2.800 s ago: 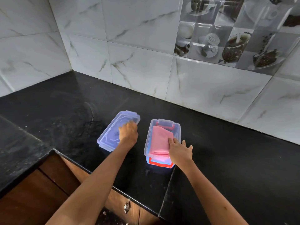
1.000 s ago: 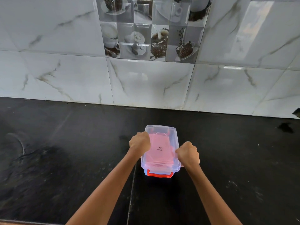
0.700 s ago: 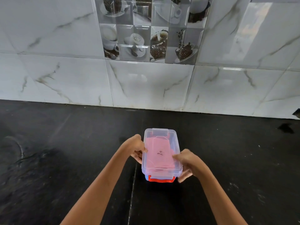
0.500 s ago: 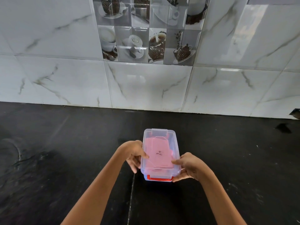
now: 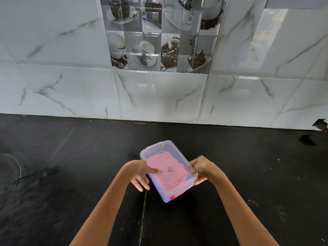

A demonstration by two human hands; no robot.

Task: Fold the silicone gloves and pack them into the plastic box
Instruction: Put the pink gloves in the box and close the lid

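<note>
A: Where are the gloves (image 5: 166, 172)?
B: Folded pink inside the box (image 5: 168, 170), lid on, above the counter (image 5: 71, 174).
A: And the grip?
B: Left hand (image 5: 141, 172) and right hand (image 5: 201, 170) clasp its long sides, box skewed.
A: What's left?
B: Probably just latching; I can't tell whether the clips are shut.

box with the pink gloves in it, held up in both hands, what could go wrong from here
The plastic box is tilted and blurred, gripped only at its long sides by the left hand and right hand; it could slip onto the black countertop. Whether the lid is latched cannot be seen; it might pop and spill the pink gloves.
</note>
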